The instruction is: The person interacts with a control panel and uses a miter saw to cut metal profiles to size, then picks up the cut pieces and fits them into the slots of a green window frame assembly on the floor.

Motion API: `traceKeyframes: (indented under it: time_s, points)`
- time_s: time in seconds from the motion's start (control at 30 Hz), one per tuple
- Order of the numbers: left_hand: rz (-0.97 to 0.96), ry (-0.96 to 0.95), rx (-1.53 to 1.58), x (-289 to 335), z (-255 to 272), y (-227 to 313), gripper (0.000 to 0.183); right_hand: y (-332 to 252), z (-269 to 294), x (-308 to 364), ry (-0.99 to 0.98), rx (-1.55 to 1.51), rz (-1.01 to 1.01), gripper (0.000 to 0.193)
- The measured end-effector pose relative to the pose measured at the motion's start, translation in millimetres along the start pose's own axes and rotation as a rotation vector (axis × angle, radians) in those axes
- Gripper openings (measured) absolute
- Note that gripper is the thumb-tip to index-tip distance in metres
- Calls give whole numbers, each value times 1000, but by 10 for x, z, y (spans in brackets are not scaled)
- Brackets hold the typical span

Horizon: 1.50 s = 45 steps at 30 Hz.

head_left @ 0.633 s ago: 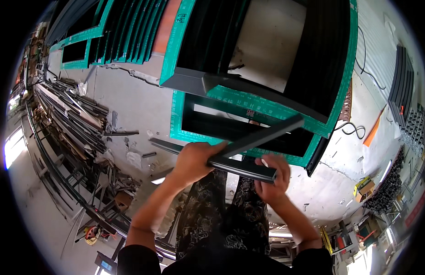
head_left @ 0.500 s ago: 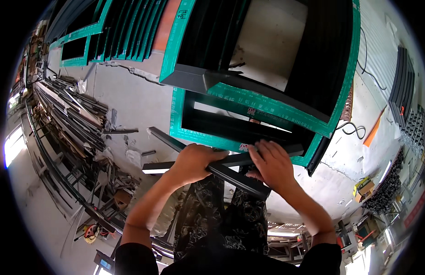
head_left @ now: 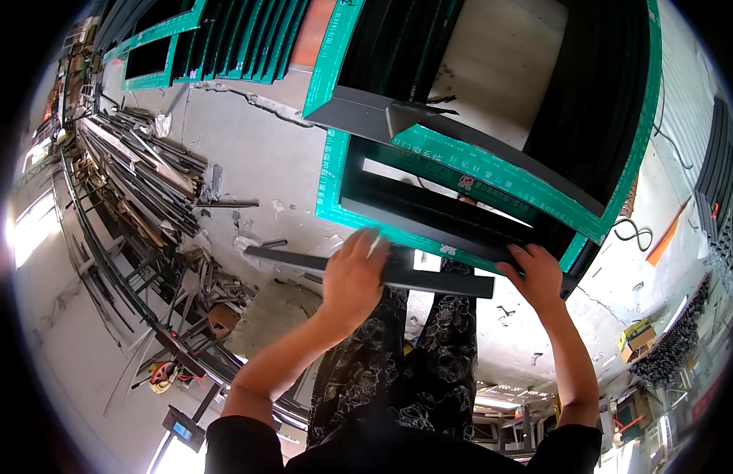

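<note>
A long dark grey metal bar [head_left: 453,284] crosses in front of my legs, its far left end narrower. My left hand [head_left: 352,276] is closed around it near the middle, the fingers smeared by motion. Just beyond stands a stack of black frames with green protective film, the lower green-filmed frame [head_left: 339,209] nearest me. Along that frame's near side runs another dark bar [head_left: 430,230]. At its right end, by the frame's corner, my right hand [head_left: 538,272] has its fingers bent over the edge. What the fingertips touch is partly hidden.
Above lies a larger green-filmed frame [head_left: 623,213]. More frames [head_left: 248,47] stand upright at the far left. Scrap bars [head_left: 141,166] litter the left floor. Bundled profiles [head_left: 670,340] and a yellow box [head_left: 637,338] sit at right, with a black cable [head_left: 633,237] nearby.
Two bars were crossed in my hands; now my left hand has one bar. My right hand has moved right, to the frame's corner. The view has shifted, the frames appearing further right and up.
</note>
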State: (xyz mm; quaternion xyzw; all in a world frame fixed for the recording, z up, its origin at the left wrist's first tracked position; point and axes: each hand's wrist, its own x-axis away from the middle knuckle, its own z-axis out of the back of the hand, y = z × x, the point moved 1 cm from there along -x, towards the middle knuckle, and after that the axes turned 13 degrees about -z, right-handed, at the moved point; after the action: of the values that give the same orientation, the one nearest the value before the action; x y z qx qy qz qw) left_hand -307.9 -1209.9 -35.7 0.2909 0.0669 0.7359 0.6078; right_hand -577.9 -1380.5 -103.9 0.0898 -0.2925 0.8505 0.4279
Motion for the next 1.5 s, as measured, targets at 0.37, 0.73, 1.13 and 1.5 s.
traceKeyframes:
  time_s: [0.37, 0.73, 1.13, 1.5]
  points:
    - [-29, -2, 20, -504, -631, -267, 58, 189, -277, -177, -91, 25, -61, 45]
    - [-53, -2, -20, -492, -669, -589, 55, 115, -533, -182, -22, -51, -101, 43]
    - [-38, -62, -55, -429, -668, -691, 52, 113, -654, -84, 102, -188, -117, 36]
    - [33, -13, -118, -464, -453, -394, 47, 67, -618, -127, 33, -143, -93, 41]
